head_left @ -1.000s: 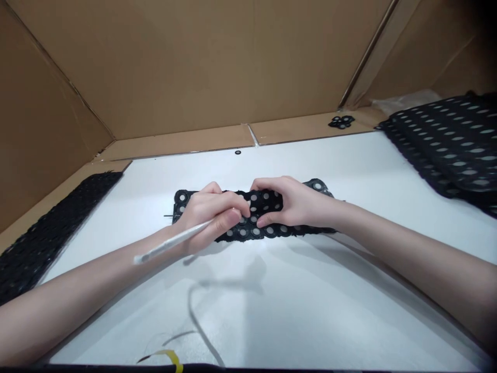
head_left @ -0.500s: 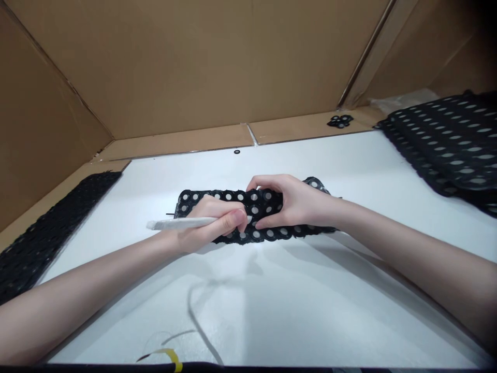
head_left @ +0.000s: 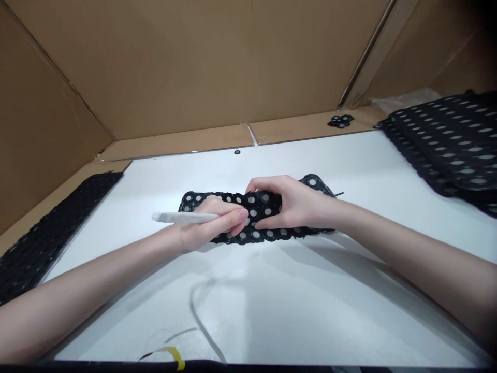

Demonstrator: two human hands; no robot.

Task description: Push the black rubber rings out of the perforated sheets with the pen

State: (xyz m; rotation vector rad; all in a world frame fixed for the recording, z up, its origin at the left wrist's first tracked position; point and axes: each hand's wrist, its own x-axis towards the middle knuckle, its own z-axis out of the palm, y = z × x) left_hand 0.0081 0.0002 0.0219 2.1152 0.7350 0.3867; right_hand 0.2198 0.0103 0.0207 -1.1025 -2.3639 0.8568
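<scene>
A black strip (head_left: 267, 235) with rows of pale round dots lies across the middle of the white table. My left hand (head_left: 217, 220) is closed on a white pen-shaped tool (head_left: 186, 217); its tip, hidden by my fingers, points right over the strip. My right hand (head_left: 297, 202) grips the strip, thumb at its near side and fingers curled over the far edge. The two hands' fingertips are close together but apart, with dots showing between them. The hands cover parts of the strip.
A stack of black dotted sheets (head_left: 446, 145) lies at right, a dark textured sheet (head_left: 62, 223) at left. A small black ring (head_left: 237, 152) and a cluster of black discs (head_left: 340, 121) lie at the back. Cardboard walls (head_left: 233, 62) enclose the table (head_left: 291, 305).
My left hand and the white tool have shifted slightly right. The strip's left end has also moved a little right, and its right end has tilted up slightly. My right hand keeps its hold.
</scene>
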